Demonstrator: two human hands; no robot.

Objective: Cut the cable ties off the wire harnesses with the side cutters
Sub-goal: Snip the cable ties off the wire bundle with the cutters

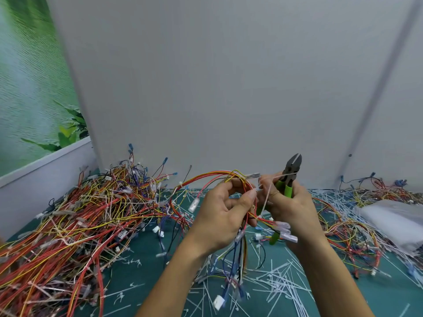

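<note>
Where the harnesses lie: a big red-and-yellow harness pile point(91, 213) on the teal counter point(148, 252), left of both hands.
Held harness point(214, 173): raised between the hands, wires arching up and dangling below.
Left hand point(219, 216): fingers curled round the held harness.
Right hand point(290, 207): gripping the green-handled side cutters point(290, 170), tip upward.
Cable tie point(269, 194): thin white strip between the fingertips.

Soft, even, fairly bright light fills the scene from an unseen source, leaving only faint, diffuse shadows. The left hand point(217, 218), the right hand point(290, 209) and the side cutters point(293, 165) it grips look reasonably sharp, their edges slightly smeared. Left of the left hand the wire pile point(68, 225) blurs toward the frame edge. Above both hands the seams of the grey wall point(229, 76) lean with wide-angle distortion.
</note>
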